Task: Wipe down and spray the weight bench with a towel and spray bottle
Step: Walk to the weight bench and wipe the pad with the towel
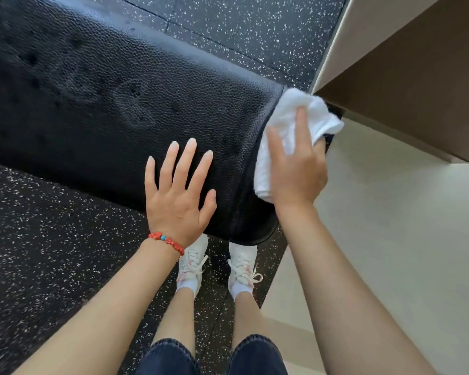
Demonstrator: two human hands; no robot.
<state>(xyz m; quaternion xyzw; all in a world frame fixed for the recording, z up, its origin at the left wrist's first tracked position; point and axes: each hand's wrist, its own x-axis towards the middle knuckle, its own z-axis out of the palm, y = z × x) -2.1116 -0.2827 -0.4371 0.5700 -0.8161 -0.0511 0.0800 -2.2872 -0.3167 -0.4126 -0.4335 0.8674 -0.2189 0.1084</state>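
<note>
Head cam, looking down. Black pebbled weight bench [98, 98] ran from 10 o'clock to frame centre, its end face turned toward 4 o'clock. Damp-looking smears and dark droplet spots on the pad top, approx 9–10 o'clock.

Left hand [178, 196] lay flat on the pad's near edge, just below centre; fingers straight and spread, grasping nothing, palm down on the vinyl. Red bead bracelet [166, 240] w/ 1 blue bead on that wrist.

Right hand [298, 174] at approx 3 o'clock of centre, pressed onto a white towel [295, 115] against the bench's end face. Index finger and thumb lay straight over the cloth; other fingertips wrapped under the bunched edge, so the towel was gripped. Hand slightly motion-blurred. Towel draped from the pad's top corner down the end, touching the seam.

Spray bottle: none seen in this view.

Floor under bench: black rubber w/ white flecks [38, 253], from 7 to 12 o'clock. Pale smooth floor [404, 239] at 3–5 o'clock. Beige-and-brown boxy structure [417, 77] at 1–2 o'clock, near the towel; contact can't tell.

At 6 o'clock: 2 white laced sneakers [241, 269], toes under the bench end, bare shins, dark denim shorts [255, 355].
</note>
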